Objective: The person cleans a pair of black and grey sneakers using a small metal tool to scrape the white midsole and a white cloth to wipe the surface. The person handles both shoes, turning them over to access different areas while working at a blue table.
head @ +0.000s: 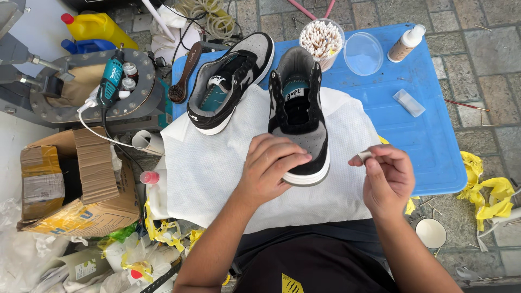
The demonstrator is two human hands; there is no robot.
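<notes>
1. Left hand (271, 168) comes in palm down, fingers curled over the toe of the black and grey sneaker (300, 116); its grip is clamped on the toe, pinning the shoe to the white cloth (217, 168).
2. Right hand (388, 176) hovers just right of that grip, thumb and forefinger pinched on a small whitish piece (365, 156), too small to tell what it is; the other fingers are folded in.
3. Beyond the left grip, heel toward the far edge, the held sneaker points at the person; its mate, the second sneaker (230, 81), lies tilted beyond and to the left.
4. Containers now: a clear cup (322, 40) packed with cotton swabs stands past the sneaker's heel, a clear lid (363, 53) just right of it, then a small squeeze bottle (407, 43) farther right.
5. Surface: a blue bench (429, 141) on stone paving; a torn cardboard box (76, 184) sits well left of the hands, with a teal rotary tool (111, 78) beyond it.
</notes>
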